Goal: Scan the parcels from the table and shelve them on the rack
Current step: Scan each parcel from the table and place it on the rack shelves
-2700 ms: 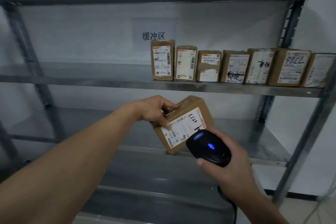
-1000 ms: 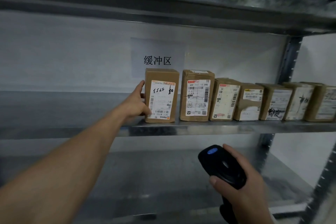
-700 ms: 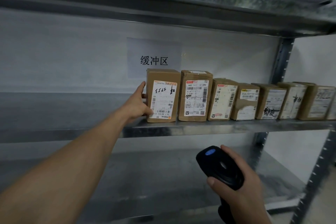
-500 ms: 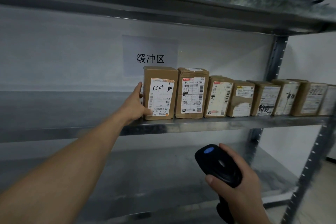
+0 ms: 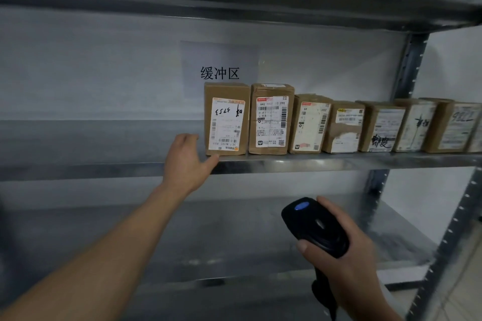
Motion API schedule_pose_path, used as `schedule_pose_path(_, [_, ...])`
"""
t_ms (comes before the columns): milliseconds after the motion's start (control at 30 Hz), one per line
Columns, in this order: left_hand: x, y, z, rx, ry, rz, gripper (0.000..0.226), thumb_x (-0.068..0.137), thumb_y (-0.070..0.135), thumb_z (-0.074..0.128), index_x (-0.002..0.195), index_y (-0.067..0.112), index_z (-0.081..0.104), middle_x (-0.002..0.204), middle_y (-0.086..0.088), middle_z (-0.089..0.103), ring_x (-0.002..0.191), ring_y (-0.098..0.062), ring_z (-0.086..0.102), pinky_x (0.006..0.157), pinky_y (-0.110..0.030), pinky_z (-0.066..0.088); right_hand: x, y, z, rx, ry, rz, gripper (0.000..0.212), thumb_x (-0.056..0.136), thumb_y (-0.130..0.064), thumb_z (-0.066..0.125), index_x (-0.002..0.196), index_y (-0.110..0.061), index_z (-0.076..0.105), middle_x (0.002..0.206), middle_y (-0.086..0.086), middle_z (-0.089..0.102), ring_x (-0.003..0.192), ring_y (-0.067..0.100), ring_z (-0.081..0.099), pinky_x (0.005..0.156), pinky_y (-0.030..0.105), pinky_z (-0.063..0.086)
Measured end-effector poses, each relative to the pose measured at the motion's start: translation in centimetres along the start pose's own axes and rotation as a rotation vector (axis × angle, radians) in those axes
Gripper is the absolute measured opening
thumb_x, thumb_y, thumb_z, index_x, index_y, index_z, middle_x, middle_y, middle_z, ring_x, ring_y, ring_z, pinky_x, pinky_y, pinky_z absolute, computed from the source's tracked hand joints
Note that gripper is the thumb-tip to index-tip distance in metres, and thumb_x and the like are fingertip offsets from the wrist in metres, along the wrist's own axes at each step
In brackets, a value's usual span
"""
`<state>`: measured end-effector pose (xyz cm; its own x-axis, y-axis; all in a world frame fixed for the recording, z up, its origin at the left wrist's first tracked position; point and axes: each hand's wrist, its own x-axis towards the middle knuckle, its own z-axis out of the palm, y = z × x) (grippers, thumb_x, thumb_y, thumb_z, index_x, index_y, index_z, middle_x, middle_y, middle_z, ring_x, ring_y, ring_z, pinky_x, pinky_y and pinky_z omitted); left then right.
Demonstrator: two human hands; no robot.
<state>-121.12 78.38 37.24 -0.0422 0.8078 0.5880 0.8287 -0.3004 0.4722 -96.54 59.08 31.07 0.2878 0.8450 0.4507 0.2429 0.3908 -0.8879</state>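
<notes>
Parcels [image 5: 344,126] stand upright in a row on the middle shelf [image 5: 339,162] of the rack [image 5: 408,68], brown boxes with their labels facing me. The leftmost parcel [image 5: 226,118] ends the row, just beside its neighbour and below a paper sign [image 5: 220,73] on the wall with three printed characters. The handwriting on its label looks upside down, and the fine print is too blurred to read. My left hand [image 5: 186,164] is just beside that box at the shelf's front edge. It holds nothing, with the fingers loosely bent and the thumb stretched toward the box's lower corner. I cannot tell whether the thumb tip touches the cardboard. My right hand [image 5: 347,263] is lower down, fingers wrapped round the black scanner [image 5: 313,227], which has a blue light on top. The scanner's handle is hidden in my palm, and its lower end runs out of view. The last parcels on the right are cut off by the edge.
</notes>
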Motion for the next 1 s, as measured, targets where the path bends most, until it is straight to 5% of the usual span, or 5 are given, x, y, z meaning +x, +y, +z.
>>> schedule_pose_path(267, [-7.8,7.6,3.0,0.017,-0.037,0.182,0.057,0.088,0.039,0.068,0.135,0.009,0.058,0.134,-0.012,0.057,0.121,-0.03,0.054,0.09,-0.039,0.049,-1.9,0.7,-8.6,-0.016,0.015,0.018,0.075,0.054,-0.022,0.082,0.126,-0.032,0.062,0.107,-0.028,0.07,0.098,-0.008,0.067,0.071,0.005,0.05])
schedule_pose_path(467, [-13.0,18.1,8.5,0.012,-0.196,0.32,0.058,0.091,0.038,0.069,0.135,0.003,0.059,0.132,-0.015,0.059,0.119,-0.032,0.056,0.096,-0.038,0.047,-4.5,0.6,-19.2,-0.102,0.106,0.008,0.079,0.054,-0.026,0.081,0.13,-0.03,0.06,0.113,-0.018,0.069,0.099,-0.012,0.065,0.073,0.002,0.048])
schedule_pose_path(700, [-19.0,31.0,16.8,-0.024,-0.377,0.489,0.071,0.08,0.058,0.043,0.105,-0.002,0.071,0.105,-0.017,0.066,0.094,-0.036,0.065,0.078,-0.044,0.058,-8.5,1.0,-32.9,-0.225,0.313,0.042,0.069,0.057,-0.028,0.08,0.12,-0.044,0.058,0.102,-0.023,0.072,0.097,-0.005,0.066,0.073,0.008,0.052])
schedule_pose_path(867, [-22.9,40.2,21.5,-0.056,-0.464,0.621,0.061,0.083,0.052,0.054,0.11,0.0,0.069,0.111,-0.016,0.066,0.101,-0.036,0.063,0.084,-0.041,0.054,-11.3,1.6,-41.1,-0.272,0.488,0.085,0.08,0.052,-0.046,0.08,0.129,-0.039,0.058,0.108,-0.017,0.07,0.098,0.006,0.068,0.084,0.042,0.062])
schedule_pose_path(1000, [-25.5,47.2,25.8,-0.119,-0.512,0.736,0.052,0.095,0.05,0.054,0.123,0.008,0.062,0.127,-0.007,0.058,0.114,-0.024,0.054,0.096,-0.037,0.046,-13.3,2.3,-46.7,-0.317,0.611,0.099,0.067,0.056,-0.045,0.081,0.118,-0.049,0.057,0.107,-0.027,0.067,0.097,0.003,0.067,0.084,0.048,0.062])
